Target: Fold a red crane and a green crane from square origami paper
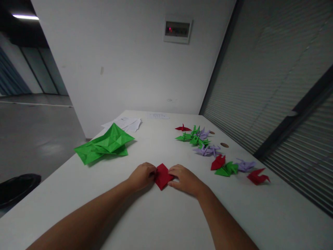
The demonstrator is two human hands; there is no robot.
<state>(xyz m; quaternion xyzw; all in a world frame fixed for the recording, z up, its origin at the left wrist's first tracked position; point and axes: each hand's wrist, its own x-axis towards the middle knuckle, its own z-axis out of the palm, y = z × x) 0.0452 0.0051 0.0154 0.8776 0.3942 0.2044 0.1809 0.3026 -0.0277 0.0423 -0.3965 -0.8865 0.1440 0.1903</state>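
Note:
A small red folded piece of origami paper [162, 176], diamond-shaped, lies on the white table between my hands. My left hand [144, 175] is closed at its left corner, with the fingertips curled on the paper's edge. On the opposite side my right hand [185, 178] pinches the right corner between thumb and fingers. The paper's two side corners are partly hidden under the fingers.
Creased green paper sheets [108, 142] lie at the left. Along the right are several folded paper cranes in green, purple and red [199, 139], including a red crane [258, 176]. White papers [125, 122] lie at the far left; a black bin [19, 187] stands beside the table.

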